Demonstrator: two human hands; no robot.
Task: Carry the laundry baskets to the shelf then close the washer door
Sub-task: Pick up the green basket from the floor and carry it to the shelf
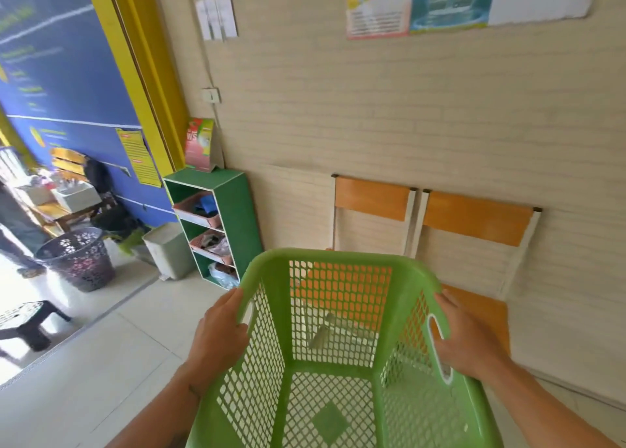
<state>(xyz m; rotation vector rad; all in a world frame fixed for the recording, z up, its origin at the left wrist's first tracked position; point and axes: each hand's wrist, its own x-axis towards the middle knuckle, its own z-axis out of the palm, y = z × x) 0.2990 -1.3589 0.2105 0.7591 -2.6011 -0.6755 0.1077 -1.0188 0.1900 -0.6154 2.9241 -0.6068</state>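
While you carry the empty green laundry basket point(333, 356) level, your left hand point(216, 337) and right hand point(469, 341) clamp opposite rim handles, green shelf point(233, 210) centre-left.

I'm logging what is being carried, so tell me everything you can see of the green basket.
The green laundry basket looks like moulded plastic, rectangular, with a smooth rolled rim and lattice-perforated walls and floor; a solid diamond patch sits in the floor. Each long side has an oval handle slot near the rim. It is empty and held off the floor, open side up, tipped slightly toward the camera. The left hand grips the left rim and the right hand the right rim by the slot. Nothing else touches it.
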